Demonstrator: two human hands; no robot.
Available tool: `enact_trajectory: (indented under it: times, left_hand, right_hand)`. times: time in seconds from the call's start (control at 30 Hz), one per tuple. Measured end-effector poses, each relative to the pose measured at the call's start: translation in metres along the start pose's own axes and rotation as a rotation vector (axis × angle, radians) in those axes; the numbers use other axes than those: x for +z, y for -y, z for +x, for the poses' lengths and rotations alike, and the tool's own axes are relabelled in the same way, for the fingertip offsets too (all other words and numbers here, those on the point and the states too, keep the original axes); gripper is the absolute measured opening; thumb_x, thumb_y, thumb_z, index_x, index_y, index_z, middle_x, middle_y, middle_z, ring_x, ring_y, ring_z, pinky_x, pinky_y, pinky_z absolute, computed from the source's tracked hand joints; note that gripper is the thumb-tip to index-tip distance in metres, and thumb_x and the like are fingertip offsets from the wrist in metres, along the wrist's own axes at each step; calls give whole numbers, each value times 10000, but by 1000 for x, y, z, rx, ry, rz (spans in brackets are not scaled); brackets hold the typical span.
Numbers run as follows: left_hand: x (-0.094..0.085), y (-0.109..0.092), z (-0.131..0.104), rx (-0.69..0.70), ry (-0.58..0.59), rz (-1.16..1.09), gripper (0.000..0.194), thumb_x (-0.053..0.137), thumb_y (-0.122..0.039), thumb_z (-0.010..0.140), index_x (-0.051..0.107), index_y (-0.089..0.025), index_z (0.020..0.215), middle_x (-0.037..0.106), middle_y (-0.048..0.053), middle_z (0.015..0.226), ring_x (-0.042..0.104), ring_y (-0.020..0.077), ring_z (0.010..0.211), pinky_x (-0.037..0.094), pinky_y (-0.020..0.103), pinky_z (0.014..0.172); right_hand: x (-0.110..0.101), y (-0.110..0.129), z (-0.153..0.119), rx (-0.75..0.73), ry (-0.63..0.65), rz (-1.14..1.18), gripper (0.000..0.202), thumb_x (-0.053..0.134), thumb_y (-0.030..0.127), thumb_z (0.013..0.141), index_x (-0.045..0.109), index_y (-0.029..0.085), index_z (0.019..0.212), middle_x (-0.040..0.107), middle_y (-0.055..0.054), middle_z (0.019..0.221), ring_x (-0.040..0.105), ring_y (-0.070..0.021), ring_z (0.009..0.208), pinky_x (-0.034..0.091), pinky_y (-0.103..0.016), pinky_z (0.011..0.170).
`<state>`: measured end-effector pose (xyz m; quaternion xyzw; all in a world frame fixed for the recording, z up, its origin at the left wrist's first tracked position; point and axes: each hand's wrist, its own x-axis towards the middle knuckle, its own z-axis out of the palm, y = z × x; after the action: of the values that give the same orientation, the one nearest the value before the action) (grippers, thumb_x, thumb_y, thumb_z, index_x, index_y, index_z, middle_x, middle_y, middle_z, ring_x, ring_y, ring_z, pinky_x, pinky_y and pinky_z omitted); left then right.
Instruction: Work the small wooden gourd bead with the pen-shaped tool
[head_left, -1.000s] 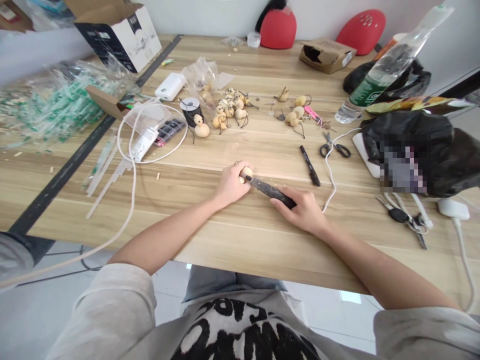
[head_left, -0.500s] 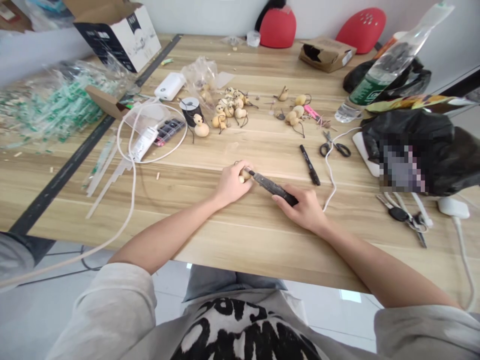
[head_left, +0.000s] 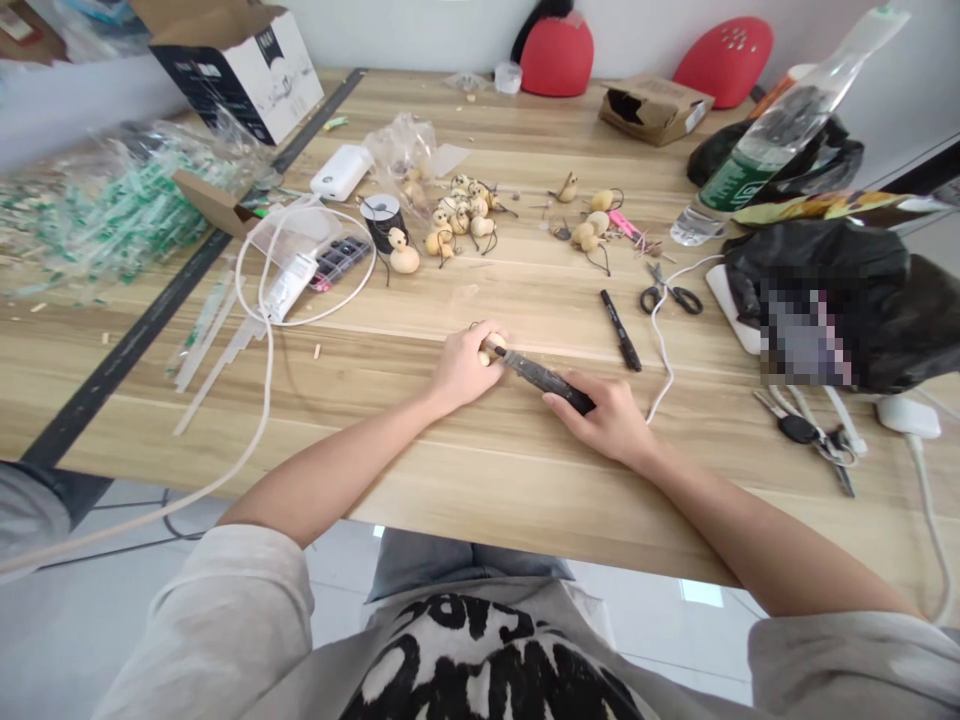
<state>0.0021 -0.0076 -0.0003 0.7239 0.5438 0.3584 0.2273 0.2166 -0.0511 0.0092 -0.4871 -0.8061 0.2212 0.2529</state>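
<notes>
Near the middle of the table, my left hand (head_left: pixel 461 370) is closed around a small pale gourd (head_left: pixel 496 342), its fingers hiding part of it. My right hand (head_left: pixel 613 415) grips a dark grey pen-shaped tool (head_left: pixel 541 377) with a narrow front end. The tool points left and its tip meets the gourd or lies just over it; the exact contact is too small to tell. Beyond my hands sits a pile of small gourds (head_left: pixel 459 208) with black cords. A single gourd (head_left: pixel 403 255) stands beside a spool of black cord (head_left: pixel 382 222).
A black marker (head_left: pixel 620 330) and scissors (head_left: pixel 670 295) lie to the right, near a white cable (head_left: pixel 660 345). Further right are keys (head_left: pixel 806 435), a black plastic bag (head_left: pixel 892 290) and a tilted bottle (head_left: pixel 757 160). At left are clear strips (head_left: pixel 217 370) and a looped cable (head_left: pixel 268 400).
The tool's front end has shifted very slightly left and down against the gourd. Both hands keep their hold and stay in nearly the same place.
</notes>
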Motion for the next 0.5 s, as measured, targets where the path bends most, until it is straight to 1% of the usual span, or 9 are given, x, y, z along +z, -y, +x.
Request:
enact_trajectory:
  times: [0.1, 0.2, 0.27, 0.37, 0.43, 0.5]
  left_hand:
    - [0, 1, 0, 0, 4, 1, 268, 582, -85, 643, 627, -179, 891, 687, 8, 815, 604, 134, 711, 460, 235, 694]
    - [-1, 0, 0, 7, -4, 3, 242, 598, -113, 657, 625, -177, 889, 677, 6, 796, 596, 132, 703, 454, 234, 691]
    - [-1, -1, 0, 2, -9, 4, 203, 611, -151, 680, 623, -178, 881, 673, 6, 790, 595, 133, 710, 452, 236, 700]
    - [-2, -2, 1, -34, -27, -8, 185, 624, -184, 700, 619, -179, 885, 679, 11, 817, 593, 129, 713, 450, 235, 706]
    - [-2, -2, 1, -57, -35, -19, 190, 630, -192, 702, 618, -178, 891, 680, 12, 815, 591, 125, 704, 449, 232, 699]
    - [-2, -2, 1, -62, -27, -25, 187, 632, -204, 704, 618, -182, 890, 679, 9, 810, 587, 122, 695, 446, 229, 689]
  right_hand:
    - [1, 0, -1, -9, 24, -35, 315, 526, 375, 865, 662, 193, 1083, 717, -63, 818, 659, -218, 704, 467, -288, 619]
    - [1, -1, -1, -2, 12, -17, 305, 524, 362, 866, 660, 180, 1070, 714, -70, 837, 657, -214, 712, 462, -283, 622]
    - [1, -1, -1, 11, -6, -6, 292, 523, 361, 867, 662, 170, 1037, 699, -60, 784, 641, -202, 675, 450, -275, 604]
    - [1, 0, 1, 40, -37, 4, 264, 522, 375, 867, 666, 166, 940, 647, -30, 653, 592, -174, 576, 421, -262, 554]
    - [0, 0, 1, 46, -48, 8, 253, 523, 378, 865, 661, 170, 903, 629, -21, 624, 575, -164, 550, 411, -258, 539]
    - [0, 0, 1, 41, -43, 12, 251, 520, 378, 866, 658, 173, 908, 639, -22, 636, 582, -166, 559, 414, -257, 542]
